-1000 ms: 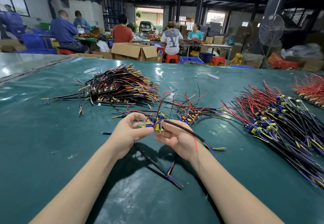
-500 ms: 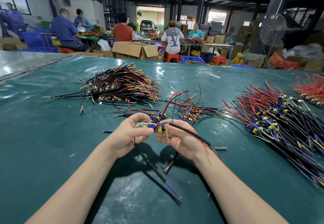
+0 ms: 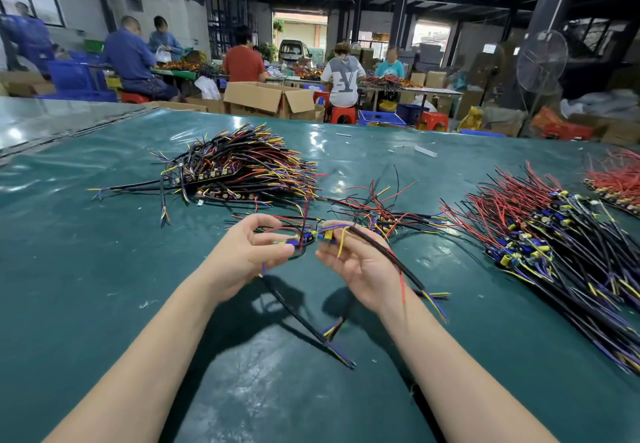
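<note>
Trailing limp black leads toward 6 o'clock, a wired board is pinched in the left hand and a second board in the right hand, just apart, mid-table. Judged v. light & floppy, joints fragile; best gripped by board edges. Wire pile at 11 o'clock.

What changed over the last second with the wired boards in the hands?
The hands drew apart: the left hand moved left with one wired board, the right hand right with the other board and its black cable; a gap now separates them. Both hands still pinch their boards. The wire piles stayed put.
</note>
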Demonstrator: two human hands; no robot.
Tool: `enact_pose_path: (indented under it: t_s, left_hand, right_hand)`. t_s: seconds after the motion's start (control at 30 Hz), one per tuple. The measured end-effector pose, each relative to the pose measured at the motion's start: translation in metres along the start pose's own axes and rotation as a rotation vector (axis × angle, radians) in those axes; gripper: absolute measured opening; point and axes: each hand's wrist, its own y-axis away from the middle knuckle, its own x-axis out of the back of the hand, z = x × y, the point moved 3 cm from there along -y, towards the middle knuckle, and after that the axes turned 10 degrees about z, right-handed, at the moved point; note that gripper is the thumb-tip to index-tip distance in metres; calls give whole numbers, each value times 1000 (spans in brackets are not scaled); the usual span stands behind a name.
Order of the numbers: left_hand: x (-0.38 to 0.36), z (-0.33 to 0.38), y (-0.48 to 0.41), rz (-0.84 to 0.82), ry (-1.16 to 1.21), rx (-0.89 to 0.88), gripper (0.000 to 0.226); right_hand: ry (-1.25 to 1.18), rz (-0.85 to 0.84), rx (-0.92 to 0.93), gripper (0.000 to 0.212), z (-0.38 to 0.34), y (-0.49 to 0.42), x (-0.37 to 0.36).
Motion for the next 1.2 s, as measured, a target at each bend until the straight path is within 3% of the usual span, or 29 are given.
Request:
enact_pose_path:
  t_s: [0.1,0.17,0.27,0.33,0.4,0.53,0.77,0.93,1.1,1.2]
  left_hand:
    - [19,1,-5,402,-598,-231,25]
    - [18,0,-5,458,-1006,-393,21]
    - [10,-1,0,488,-1182,-507,17]
    - [5,7,6,544,-1105,-624,6]
    - [-2,10,8,458,-906,-642,15]
    - [-23,-9,8,123,-445,-185,16]
    - [-23,-16,7,3,-245,69,11]
    - [-19,-18,7,-106,-309,142,32]
    - [-14,-16,7,-234,-130,230,43]
    - [-13,-14,9,-224,-61,240,43]
  right_hand:
    - [311,268,130,24,0,-4,18]
    - [403,344,212,28,1,-5,23]
    - [481,310,258,29,2,-7,21]
    - [586,241,246,31,4,-8,17]
    - [697,196,279,31,5,-9,14]
    - [780,124,370,22,5,-5,4]
    - [692,19,279,29,7,-1,0]
    - [551,25,167,25,8,-3,5]
    - [226,31,23,22,7,-6,11]
    - [200,18,-29,24,7,-6,13]
